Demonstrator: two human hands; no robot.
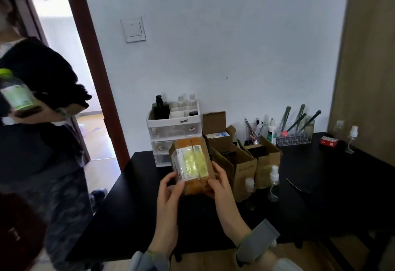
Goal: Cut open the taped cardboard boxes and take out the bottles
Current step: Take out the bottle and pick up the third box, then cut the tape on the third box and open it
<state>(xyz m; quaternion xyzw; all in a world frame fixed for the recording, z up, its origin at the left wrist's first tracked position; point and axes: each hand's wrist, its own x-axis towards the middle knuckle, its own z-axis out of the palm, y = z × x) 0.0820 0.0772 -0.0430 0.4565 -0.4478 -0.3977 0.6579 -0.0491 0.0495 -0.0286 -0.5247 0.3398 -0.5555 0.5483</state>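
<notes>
**Taped box held in both hands**

Above the black table's [132, 202] near edge, the left hand [168, 202] and right hand [222, 193] have fingers wrapped around a taped cardboard box [190, 163] with a label. Opened boxes [245, 168] and spray bottles [274, 183] stand just right.

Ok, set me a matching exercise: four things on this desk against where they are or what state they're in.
Things:
1. taped box
2. open box
3. red packet
4. white drawer organiser

Places or states:
A. far right of the desk
B. against the wall, bottles on top
C. held in both hands
D. flaps up, beside two clear spray bottles

Pairs: 1-C, 2-D, 3-A, 4-B
</notes>
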